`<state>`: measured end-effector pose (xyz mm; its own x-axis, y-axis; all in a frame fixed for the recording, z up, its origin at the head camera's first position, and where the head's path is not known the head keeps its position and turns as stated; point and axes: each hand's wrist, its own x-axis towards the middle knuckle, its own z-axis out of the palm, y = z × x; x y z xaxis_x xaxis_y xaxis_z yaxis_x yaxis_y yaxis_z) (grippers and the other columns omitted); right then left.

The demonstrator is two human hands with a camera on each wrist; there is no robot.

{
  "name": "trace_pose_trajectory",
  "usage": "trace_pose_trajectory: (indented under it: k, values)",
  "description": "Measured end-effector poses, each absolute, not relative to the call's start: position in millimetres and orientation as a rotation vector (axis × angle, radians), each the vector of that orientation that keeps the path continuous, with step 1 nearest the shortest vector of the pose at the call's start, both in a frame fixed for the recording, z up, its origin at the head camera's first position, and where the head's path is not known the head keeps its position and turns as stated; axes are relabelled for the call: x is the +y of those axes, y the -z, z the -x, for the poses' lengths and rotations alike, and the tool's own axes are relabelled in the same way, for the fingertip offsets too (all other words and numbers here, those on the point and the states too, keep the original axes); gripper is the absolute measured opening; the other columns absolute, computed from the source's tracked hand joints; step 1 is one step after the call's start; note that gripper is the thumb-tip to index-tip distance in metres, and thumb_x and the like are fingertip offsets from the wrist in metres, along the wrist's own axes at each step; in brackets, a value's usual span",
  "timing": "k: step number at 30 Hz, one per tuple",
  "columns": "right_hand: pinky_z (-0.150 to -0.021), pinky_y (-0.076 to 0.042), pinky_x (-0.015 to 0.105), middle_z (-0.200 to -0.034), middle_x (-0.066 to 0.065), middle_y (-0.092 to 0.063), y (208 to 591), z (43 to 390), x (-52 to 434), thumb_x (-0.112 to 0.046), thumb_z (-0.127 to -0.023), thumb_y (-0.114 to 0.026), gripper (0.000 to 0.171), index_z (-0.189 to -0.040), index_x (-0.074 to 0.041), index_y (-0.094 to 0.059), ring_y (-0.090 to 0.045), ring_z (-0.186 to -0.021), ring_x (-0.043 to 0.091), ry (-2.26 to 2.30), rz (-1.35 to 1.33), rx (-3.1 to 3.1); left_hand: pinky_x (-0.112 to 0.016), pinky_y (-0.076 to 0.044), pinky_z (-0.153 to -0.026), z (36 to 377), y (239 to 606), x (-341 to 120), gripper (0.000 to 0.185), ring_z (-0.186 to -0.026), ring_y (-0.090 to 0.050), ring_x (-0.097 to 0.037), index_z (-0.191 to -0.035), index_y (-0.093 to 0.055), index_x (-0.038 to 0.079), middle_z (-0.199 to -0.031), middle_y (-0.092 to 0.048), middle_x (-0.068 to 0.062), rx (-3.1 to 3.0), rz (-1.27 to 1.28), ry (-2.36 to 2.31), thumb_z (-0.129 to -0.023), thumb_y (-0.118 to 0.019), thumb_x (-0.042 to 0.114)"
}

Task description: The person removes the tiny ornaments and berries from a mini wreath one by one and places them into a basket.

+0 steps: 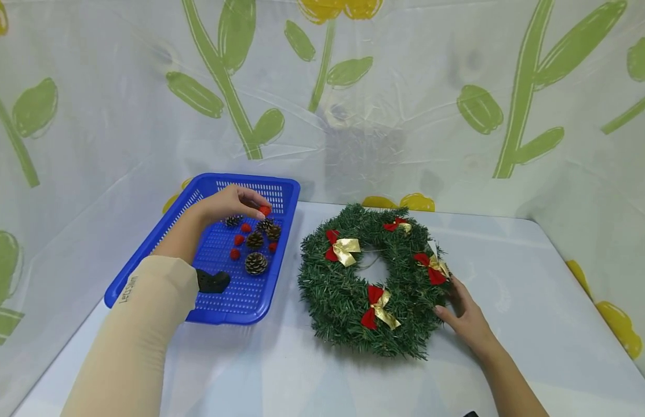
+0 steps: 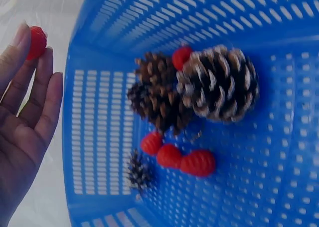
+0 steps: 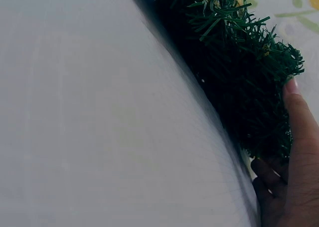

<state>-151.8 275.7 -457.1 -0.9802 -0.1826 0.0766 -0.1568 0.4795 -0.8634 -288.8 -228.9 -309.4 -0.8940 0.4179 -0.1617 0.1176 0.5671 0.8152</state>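
Above the blue perforated plastic basket (image 1: 145, 255), the left hand (image 1: 230, 202) pinches a small red berry (image 1: 264, 210) at its fingertips, clear of the pine cones (image 1: 255, 263) below; the green tinsel wreath with red-gold bows (image 1: 348, 289) lies to its right, steadied at its outer edge by the right hand's (image 1: 468, 321) loosely extended fingers

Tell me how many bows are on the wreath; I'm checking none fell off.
4 bows on the wreath: upper left, top, right beside the right hand, and bottom. None seem hidden.
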Motion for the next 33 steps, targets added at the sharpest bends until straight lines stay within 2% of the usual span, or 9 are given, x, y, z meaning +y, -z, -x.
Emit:
trace_pose_trajectory:
  k: [4,10,17,33]
  values:
    - [-0.088,-0.021,-0.004,-0.144,0.039,-0.023,457.8,151.2,276.9,-0.01,-0.093,-0.057,0.08,-0.151,0.0,-0.002,-0.026,-0.129,0.057,1.568,0.315,2.675,-0.053,-0.036,-0.104,283.7,311.5,-241.5,0.042,-0.116,-0.051,-0.028,-0.12,-0.064,0.002,-0.121,-0.061,-0.015,2.506,-0.38,-1.218,-0.084,-0.073,0.023]
    - [-0.088,-0.021,-0.004,-0.142,0.038,-0.026,459.3,152.0,276.4,-0.011,-0.093,-0.058,0.08,-0.151,0.0,-0.003,-0.027,-0.129,0.055,1.57,0.311,2.677,-0.056,-0.033,-0.105,275.1,316.0,-263.6,0.043,-0.122,-0.044,-0.034,-0.12,-0.062,-0.003,-0.124,-0.057,-0.021,2.537,-0.342,-1.193,-0.085,-0.072,0.02]
    - [-0.088,-0.021,-0.004,-0.143,0.038,-0.025,461.0,152.3,277.3,-0.012,-0.094,-0.058,0.08,-0.151,0.0,-0.003,-0.027,-0.129,0.055,1.548,0.329,2.692,-0.061,-0.028,-0.106,268.8,320.0,-282.7,0.045,-0.131,-0.035,-0.04,-0.12,-0.062,-0.002,-0.134,-0.05,-0.022,2.564,-0.265,-1.141,-0.084,-0.073,0.023]
    - [-0.088,-0.021,-0.004,-0.143,0.039,-0.024,455.6,150.1,277.5,-0.011,-0.093,-0.058,0.08,-0.151,0.0,-0.003,-0.027,-0.129,0.056,1.539,0.324,2.691,-0.055,-0.036,-0.104,263.9,340.7,-301.9,0.048,-0.128,-0.037,-0.042,-0.124,-0.057,-0.005,-0.133,-0.048,-0.026,2.613,-0.12,-1.182,-0.087,-0.07,0.022]
